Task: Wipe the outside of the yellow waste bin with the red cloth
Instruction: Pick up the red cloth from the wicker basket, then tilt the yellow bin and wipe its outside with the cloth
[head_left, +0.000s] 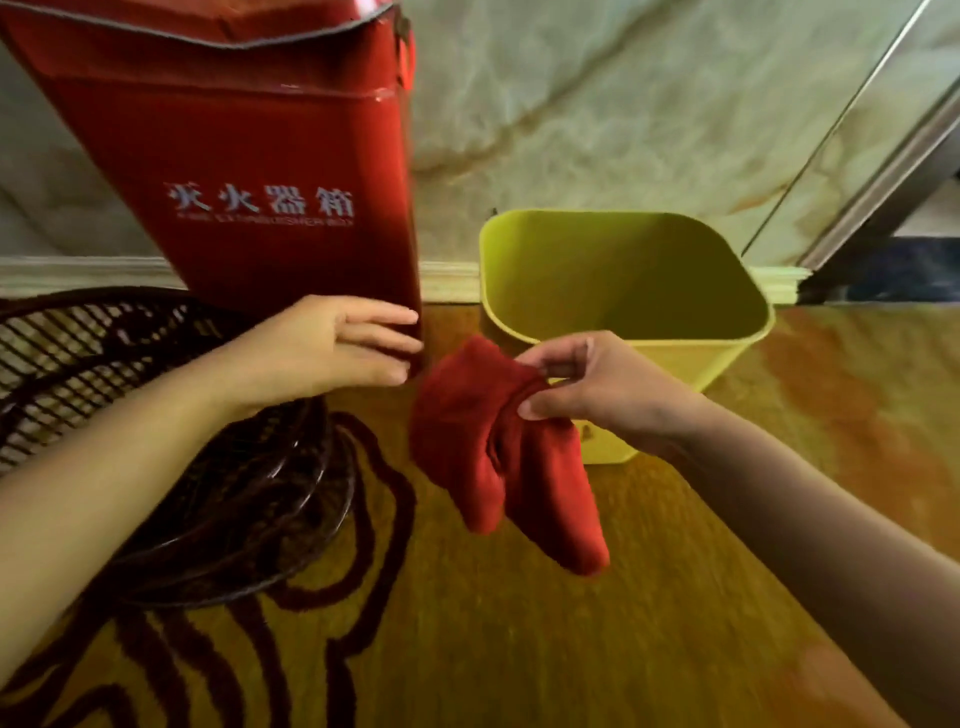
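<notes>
Big red fire extinguisher box (249, 171) stands left of the yellow waste bin (618, 291), which sits upright, mouth facing up, nothing visible inside (only part of the inside shows). The red cloth (498, 457) hangs long-ways down in front of the bin, pinched by the right hand (587, 389). The left hand (337, 348) is flat, fingers spread against the box's lower corner.

The glossy amber stone floor (519, 649) has dark brown curling lines in it. On it stand a yellow plastic waste bin (675, 358), open at the top, and a tall red metal fire extinguisher box (249, 156), both near the wall. A round black wire fan guard (171, 415) rests at the left.
</notes>
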